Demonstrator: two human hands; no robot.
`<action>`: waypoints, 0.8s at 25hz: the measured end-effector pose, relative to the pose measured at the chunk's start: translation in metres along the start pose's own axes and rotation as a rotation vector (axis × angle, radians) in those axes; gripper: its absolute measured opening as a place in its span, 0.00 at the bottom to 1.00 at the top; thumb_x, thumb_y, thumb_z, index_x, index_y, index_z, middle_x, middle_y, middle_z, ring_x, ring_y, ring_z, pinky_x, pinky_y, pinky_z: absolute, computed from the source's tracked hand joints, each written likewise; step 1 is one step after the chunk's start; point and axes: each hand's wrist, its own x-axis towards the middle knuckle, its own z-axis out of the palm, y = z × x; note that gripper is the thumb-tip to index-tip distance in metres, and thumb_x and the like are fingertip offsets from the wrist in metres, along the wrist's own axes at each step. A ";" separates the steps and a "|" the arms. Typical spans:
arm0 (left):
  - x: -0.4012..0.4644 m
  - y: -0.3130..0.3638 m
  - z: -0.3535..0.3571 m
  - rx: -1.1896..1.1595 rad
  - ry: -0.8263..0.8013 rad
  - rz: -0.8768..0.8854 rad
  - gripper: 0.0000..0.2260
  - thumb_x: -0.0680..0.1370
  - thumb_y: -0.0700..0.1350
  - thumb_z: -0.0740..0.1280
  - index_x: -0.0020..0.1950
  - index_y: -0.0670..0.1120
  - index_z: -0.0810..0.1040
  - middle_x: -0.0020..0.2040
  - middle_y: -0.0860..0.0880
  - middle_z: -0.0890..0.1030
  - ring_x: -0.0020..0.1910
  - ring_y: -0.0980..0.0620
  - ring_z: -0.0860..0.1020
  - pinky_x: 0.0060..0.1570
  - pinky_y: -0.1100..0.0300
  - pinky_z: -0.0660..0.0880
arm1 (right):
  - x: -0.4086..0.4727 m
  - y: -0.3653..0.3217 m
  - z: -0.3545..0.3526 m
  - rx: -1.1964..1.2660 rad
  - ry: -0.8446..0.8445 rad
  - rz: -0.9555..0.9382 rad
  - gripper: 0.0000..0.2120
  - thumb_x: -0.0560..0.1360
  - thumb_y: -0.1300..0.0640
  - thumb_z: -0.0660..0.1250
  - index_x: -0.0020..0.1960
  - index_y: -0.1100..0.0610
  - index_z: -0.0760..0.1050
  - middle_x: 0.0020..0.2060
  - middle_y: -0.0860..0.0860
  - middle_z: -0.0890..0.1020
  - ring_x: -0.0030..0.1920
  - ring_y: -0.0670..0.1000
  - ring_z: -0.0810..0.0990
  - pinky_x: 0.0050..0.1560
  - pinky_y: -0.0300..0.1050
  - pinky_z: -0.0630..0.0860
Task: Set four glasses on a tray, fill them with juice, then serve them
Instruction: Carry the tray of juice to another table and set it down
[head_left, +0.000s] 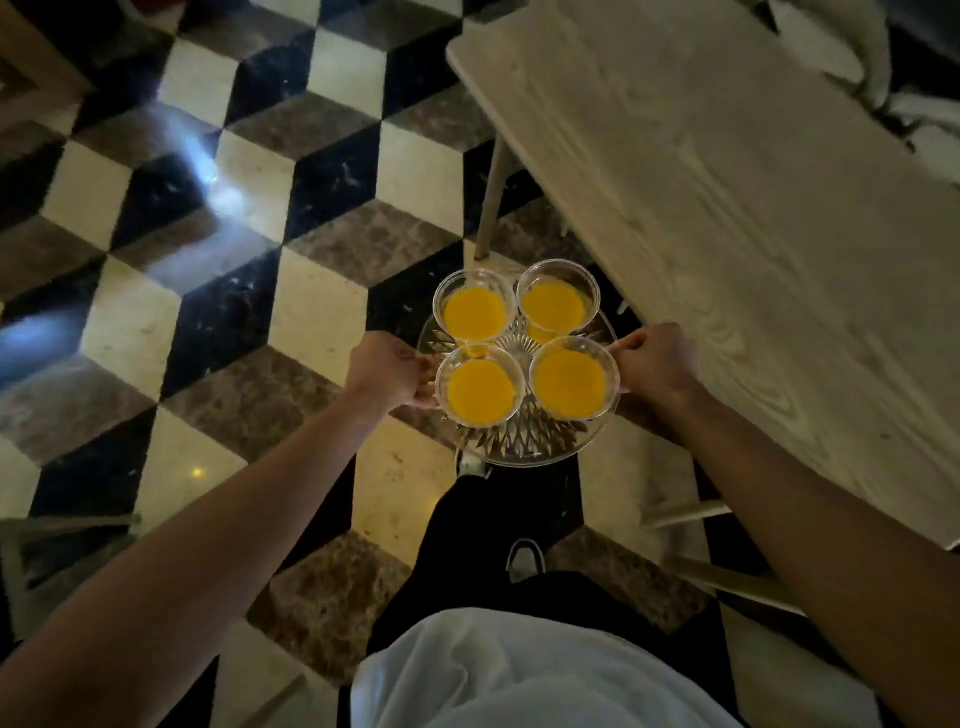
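While I watch from the head view, my left hand (387, 371) is curled tight on the left rim of the clear cut-glass tray (524, 441), and my right hand (655, 358) grips its right rim. Carried above the cube-patterned marble floor (234, 223), the tray sits just beside the pale wooden worktop (727, 182). It bears 4 glasses (480, 389) of orange juice (569, 383), set 2 by 2.
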 end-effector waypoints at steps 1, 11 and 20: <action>0.018 0.017 0.001 0.015 -0.016 0.020 0.08 0.82 0.31 0.66 0.46 0.37 0.83 0.36 0.37 0.84 0.26 0.45 0.86 0.24 0.53 0.83 | 0.014 -0.005 -0.004 0.006 0.022 0.028 0.08 0.71 0.57 0.74 0.34 0.49 0.83 0.33 0.50 0.86 0.36 0.50 0.86 0.42 0.53 0.85; 0.147 0.185 0.045 0.281 -0.280 0.375 0.09 0.82 0.36 0.68 0.43 0.40 0.84 0.40 0.40 0.87 0.36 0.44 0.88 0.43 0.46 0.87 | 0.106 -0.012 -0.043 0.184 0.296 0.370 0.04 0.70 0.56 0.74 0.41 0.56 0.85 0.39 0.55 0.87 0.45 0.57 0.86 0.48 0.56 0.84; 0.186 0.294 0.139 0.443 -0.468 0.466 0.05 0.81 0.36 0.70 0.51 0.35 0.84 0.42 0.40 0.86 0.34 0.44 0.87 0.35 0.51 0.86 | 0.156 0.024 -0.086 0.353 0.443 0.569 0.04 0.69 0.59 0.74 0.35 0.55 0.86 0.30 0.51 0.86 0.32 0.46 0.85 0.39 0.43 0.83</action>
